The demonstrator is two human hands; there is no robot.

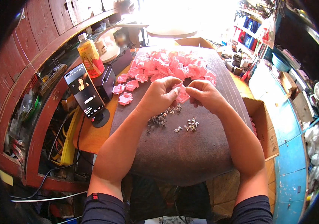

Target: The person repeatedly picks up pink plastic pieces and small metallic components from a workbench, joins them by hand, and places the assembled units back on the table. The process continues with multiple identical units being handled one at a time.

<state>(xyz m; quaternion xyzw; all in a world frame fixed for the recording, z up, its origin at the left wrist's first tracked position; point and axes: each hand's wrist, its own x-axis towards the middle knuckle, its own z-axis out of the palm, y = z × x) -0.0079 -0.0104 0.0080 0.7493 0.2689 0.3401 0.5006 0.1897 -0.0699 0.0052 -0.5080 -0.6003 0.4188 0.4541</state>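
Observation:
Between my two hands, above the dark mat, is a small pink plastic part [183, 96]. My left hand [162, 93] pinches it from the left with thumb and fingers. On its other side my right hand [206, 96] has its thumb and forefinger pressed together at the part's edge; whether a tiny piece is between them is hidden. Just below the hands lie small metal pieces [192, 124] in a little group, and a darker pile of similar pieces [158, 119] sits left of it. Beyond my hands spreads a big heap of pink plastic parts [167, 63].
A phone [85, 91] stands on a round holder at the left, with a drink bottle [90, 56] behind it. Several single pink parts [125, 98] lie near the mat's left edge. An open cardboard box [266, 128] is right of the mat [189, 156].

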